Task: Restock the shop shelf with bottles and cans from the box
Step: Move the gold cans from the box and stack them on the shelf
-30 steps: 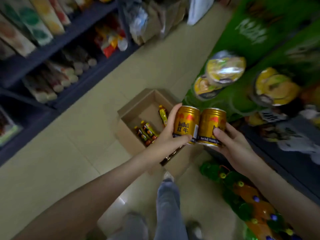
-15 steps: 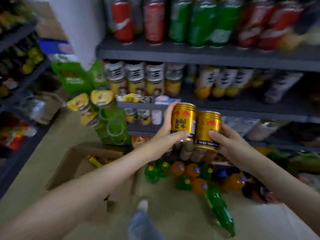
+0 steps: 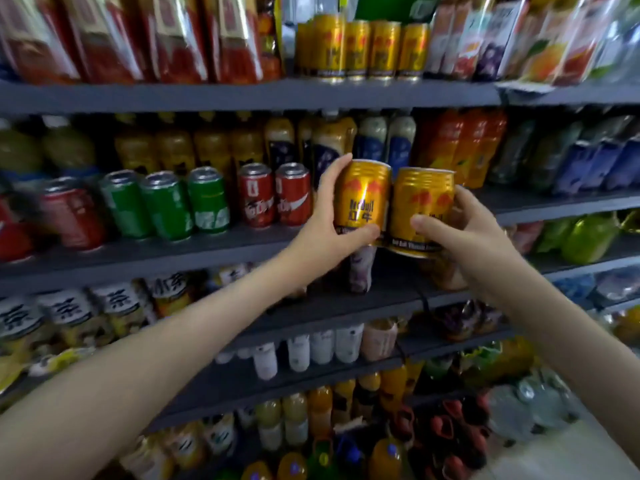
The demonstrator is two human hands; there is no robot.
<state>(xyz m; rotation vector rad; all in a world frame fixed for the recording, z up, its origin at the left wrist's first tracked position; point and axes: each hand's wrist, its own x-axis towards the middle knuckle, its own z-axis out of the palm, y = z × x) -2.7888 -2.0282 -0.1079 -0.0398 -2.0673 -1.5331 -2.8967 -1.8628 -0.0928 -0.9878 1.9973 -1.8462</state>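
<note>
My left hand [image 3: 323,233] grips a gold energy-drink can [image 3: 363,197], held upright. My right hand [image 3: 467,233] grips a second gold can [image 3: 420,202] right beside it, the two cans almost touching. Both cans hover in front of the middle grey shelf [image 3: 138,254], at chest height. A row of matching gold cans [image 3: 360,46] stands on the top shelf [image 3: 242,95], straight above my hands. The box is out of view.
Red and green soda cans [image 3: 207,202] line the middle shelf to the left of my hands. Orange and blue bottles [image 3: 460,147] stand behind and to the right. Lower shelves hold tea bottles [image 3: 69,317], white bottles [image 3: 311,351] and juice bottles [image 3: 311,417].
My view has swung up from the box on the floor to the shelves. Both hands have lifted the two gold cans from near the floor to the middle shelf's height.
</note>
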